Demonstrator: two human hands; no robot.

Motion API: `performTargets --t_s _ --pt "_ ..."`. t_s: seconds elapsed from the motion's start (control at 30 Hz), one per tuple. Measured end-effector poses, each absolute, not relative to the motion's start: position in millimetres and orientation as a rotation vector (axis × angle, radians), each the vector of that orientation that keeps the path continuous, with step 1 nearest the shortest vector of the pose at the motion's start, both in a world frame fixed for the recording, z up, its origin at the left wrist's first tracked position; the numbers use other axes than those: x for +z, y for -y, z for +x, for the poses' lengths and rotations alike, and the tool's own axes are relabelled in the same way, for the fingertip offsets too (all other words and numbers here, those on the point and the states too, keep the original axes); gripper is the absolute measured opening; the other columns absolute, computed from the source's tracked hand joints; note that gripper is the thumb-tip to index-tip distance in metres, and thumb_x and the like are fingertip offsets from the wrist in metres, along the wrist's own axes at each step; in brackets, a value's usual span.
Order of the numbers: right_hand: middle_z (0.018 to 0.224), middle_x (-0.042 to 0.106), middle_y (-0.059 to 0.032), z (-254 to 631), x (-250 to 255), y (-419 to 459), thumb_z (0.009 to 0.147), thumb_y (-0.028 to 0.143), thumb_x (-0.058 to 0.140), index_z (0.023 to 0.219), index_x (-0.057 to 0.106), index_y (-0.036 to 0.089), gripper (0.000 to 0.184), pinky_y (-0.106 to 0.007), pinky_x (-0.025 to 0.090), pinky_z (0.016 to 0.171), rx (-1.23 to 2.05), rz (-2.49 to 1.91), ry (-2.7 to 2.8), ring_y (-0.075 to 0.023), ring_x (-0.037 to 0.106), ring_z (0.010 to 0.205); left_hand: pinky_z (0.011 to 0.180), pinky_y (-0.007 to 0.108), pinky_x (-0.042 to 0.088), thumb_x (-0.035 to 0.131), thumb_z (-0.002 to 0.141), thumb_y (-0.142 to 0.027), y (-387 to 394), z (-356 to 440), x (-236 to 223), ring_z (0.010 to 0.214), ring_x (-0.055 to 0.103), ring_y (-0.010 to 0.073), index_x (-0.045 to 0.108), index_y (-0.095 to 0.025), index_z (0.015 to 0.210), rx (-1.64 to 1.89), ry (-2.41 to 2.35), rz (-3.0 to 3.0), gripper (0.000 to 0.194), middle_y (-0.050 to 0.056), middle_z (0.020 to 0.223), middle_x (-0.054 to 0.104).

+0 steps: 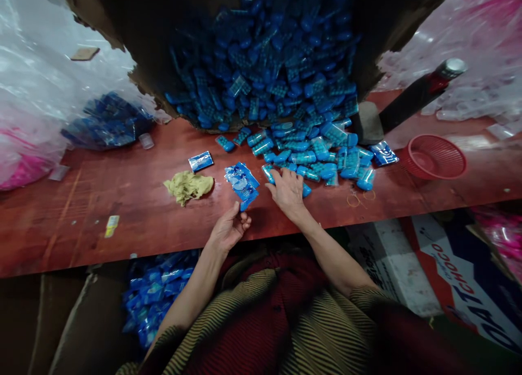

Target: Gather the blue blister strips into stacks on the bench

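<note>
My left hand (229, 229) pinches a small stack of flat blue sachets (242, 184) by its lower corner, just above the red-brown table (101, 201). My right hand (287, 190) lies palm down at the near edge of a heap of small blue packets (322, 157), its fingers spread over one or two of them. The heap spills out of a torn cardboard box (138, 32) lying on its side at the back. One single blue sachet (200, 161) rests apart on the table.
A yellowish crumpled rag (188, 186) lies left of my hands. A red mesh basket (433, 156) and a dark bottle (416, 94) are at the right. Clear plastic bags (36, 92) with blue and pink items line both sides. Under the table edge is a bag of blue packets (157, 293).
</note>
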State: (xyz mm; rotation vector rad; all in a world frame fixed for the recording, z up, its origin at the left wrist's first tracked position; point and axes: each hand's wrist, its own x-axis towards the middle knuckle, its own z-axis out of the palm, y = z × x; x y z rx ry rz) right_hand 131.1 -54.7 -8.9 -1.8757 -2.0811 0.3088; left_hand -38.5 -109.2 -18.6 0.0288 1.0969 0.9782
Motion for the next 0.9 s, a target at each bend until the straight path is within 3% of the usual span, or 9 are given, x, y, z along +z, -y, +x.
performTargets --t_s 0.07,0.23,0.37,0.53,0.7,0.9 --pt "0.110 0.058 -0.0143 128.1 -3.8 60.4 0.085 0.031 0.053 0.112 0.057 0.019 0.030 -0.044 0.033 0.088 0.511 -1.730 1.921 -0.0285 0.049 0.102 0.043 0.019 0.041 0.066 0.075 -0.033 109.9 -39.2 -19.6 0.046 0.053 0.0107 0.056 -0.015 0.069 1.013 -1.089 0.081 0.022 -0.002 0.046 0.052" --pt "0.080 0.060 -0.0001 113.7 -2.1 74.6 0.076 0.026 0.058 0.106 0.051 0.018 0.032 -0.029 0.044 0.073 1.592 -1.236 1.264 -0.0136 0.057 0.075 0.043 0.020 0.040 0.071 0.069 -0.041 110.1 -37.9 -21.4 0.045 0.052 0.0104 0.058 -0.016 0.075 1.087 -1.041 0.200 0.029 -0.003 0.048 0.054" --pt "0.076 0.060 0.0019 107.2 -3.3 78.3 0.071 0.029 0.063 0.104 0.050 0.019 0.037 -0.023 0.042 0.062 1.912 -1.043 0.906 -0.0103 0.057 0.068 0.043 0.020 0.040 0.073 0.066 -0.043 110.4 -34.6 -22.8 0.045 0.051 0.0094 0.059 -0.015 0.073 1.110 -1.046 0.282 0.032 -0.002 0.050 0.055" --pt "0.074 0.060 0.0022 103.2 -6.8 80.0 0.068 0.028 0.066 0.103 0.050 0.019 0.040 -0.023 0.041 0.058 1.998 -1.016 0.821 -0.0107 0.056 0.063 0.042 0.020 0.039 0.077 0.059 -0.042 110.8 -33.8 -22.6 0.045 0.051 0.0091 0.059 -0.013 0.068 1.179 -1.122 0.381 0.035 -0.002 0.051 0.056" --pt "0.061 0.048 0.0086 100.7 -17.8 79.7 0.069 0.019 0.060 0.104 0.051 0.018 0.036 -0.023 0.038 0.061 1.635 -1.160 1.076 -0.0083 0.047 0.057 0.049 0.021 0.045 0.080 0.055 -0.039 110.5 -35.3 -21.7 0.053 0.057 0.0110 0.061 -0.013 0.075 1.171 -1.080 0.364 0.038 0.001 0.059 0.062" --pt "0.066 0.048 0.0060 100.9 -19.0 85.4 0.077 0.019 0.053 0.110 0.052 0.020 0.033 -0.024 0.039 0.065 1.409 -1.205 1.351 -0.0101 0.047 0.063 0.052 0.019 0.046 0.082 0.053 -0.028 110.1 -32.0 -19.8 0.057 0.056 0.0083 0.064 -0.012 0.074 1.209 -1.132 0.368 0.032 0.000 0.068 0.065"
